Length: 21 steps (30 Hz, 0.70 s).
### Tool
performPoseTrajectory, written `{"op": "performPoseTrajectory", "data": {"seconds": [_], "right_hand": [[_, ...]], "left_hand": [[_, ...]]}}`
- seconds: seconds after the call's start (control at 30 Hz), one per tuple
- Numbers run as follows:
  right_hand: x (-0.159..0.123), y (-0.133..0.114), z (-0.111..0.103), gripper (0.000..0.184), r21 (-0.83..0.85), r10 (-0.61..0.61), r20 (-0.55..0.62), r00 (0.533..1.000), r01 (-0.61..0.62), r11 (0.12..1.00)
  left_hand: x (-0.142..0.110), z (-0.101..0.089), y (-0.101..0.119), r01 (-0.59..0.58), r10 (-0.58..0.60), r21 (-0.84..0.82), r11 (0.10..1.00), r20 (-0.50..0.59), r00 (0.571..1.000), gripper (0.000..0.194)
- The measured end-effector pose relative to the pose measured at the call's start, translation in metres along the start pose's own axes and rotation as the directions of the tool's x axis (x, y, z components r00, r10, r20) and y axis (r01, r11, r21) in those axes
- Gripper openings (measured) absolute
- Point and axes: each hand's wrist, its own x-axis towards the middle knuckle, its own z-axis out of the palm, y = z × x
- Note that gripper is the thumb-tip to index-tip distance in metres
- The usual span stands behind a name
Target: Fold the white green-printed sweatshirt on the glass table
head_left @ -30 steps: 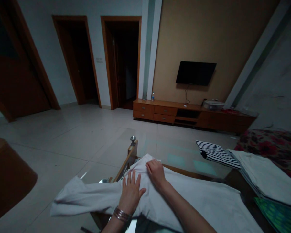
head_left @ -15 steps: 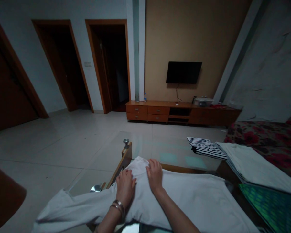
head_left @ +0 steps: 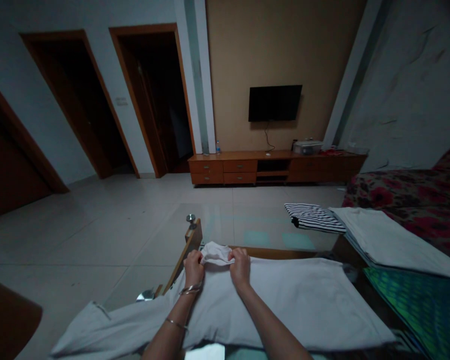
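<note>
A white long-sleeved shirt (head_left: 285, 305) lies spread over a glass-topped table (head_left: 240, 227), one sleeve reaching out to the lower left past the table's edge. My left hand (head_left: 194, 267), with bracelets on the wrist, is closed on the shirt's neck end. Close by on the right, my right hand (head_left: 240, 267) pinches the same end. Between the two hands the neckline is lifted and bunched into a small fold. The shirt's lower end stretches away to the right, under and beyond my right forearm.
Folded clothes lie at the right: a black-and-white striped piece (head_left: 315, 218), a pale garment (head_left: 393, 240) and a green patterned cloth (head_left: 420, 305). A floral sofa (head_left: 401, 200) stands behind them. A brown rounded object (head_left: 9, 320) is at lower left. A TV cabinet (head_left: 240, 170) lines the far wall.
My hands, which lay on the shirt with fingers stretched, have closed on its neck end and raised the neckline a little. The camera view has shifted slightly.
</note>
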Motion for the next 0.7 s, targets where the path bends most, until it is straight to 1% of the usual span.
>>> {"op": "performPoseTrajectory", "data": {"seconds": [0.17,0.27,0.33,0.43,0.5,0.57,0.7], "right_hand": [[0.001,0.002,0.002,0.04,-0.001,0.036,0.064,0.997,-0.036,0.999],[0.005,0.0,0.002,0.033,-0.064,0.097,0.078,0.992,-0.092,0.994],[0.01,-0.002,0.0,0.028,-0.12,0.131,0.093,0.987,-0.12,0.986],[0.021,-0.003,-0.002,0.028,-0.223,0.141,0.171,0.975,-0.101,0.97],[0.027,-0.001,-0.001,0.025,-0.269,0.132,0.222,0.966,-0.07,0.961],[0.03,0.003,0.001,0.022,-0.259,0.091,0.225,0.97,-0.03,0.965],[0.027,0.014,0.006,0.012,-0.106,-0.032,0.165,0.986,0.05,0.993]], "left_hand": [[0.003,0.002,0.001,-0.006,0.006,-0.002,1.0,-0.016,1.0,0.017],[0.004,0.002,0.001,0.011,-0.011,0.024,1.0,-0.016,1.0,0.013],[0.003,0.002,0.001,0.036,-0.036,0.058,0.998,-0.012,0.999,0.018],[0.003,0.0,0.004,0.078,-0.079,0.113,0.99,-0.001,0.997,0.022],[0.006,0.0,0.008,0.114,-0.116,0.147,0.983,0.006,0.993,0.021],[0.012,0.002,0.013,0.161,-0.165,0.172,0.972,0.013,0.986,0.022],[0.025,0.01,0.023,0.255,-0.264,0.187,0.949,0.025,0.964,0.031]]}}
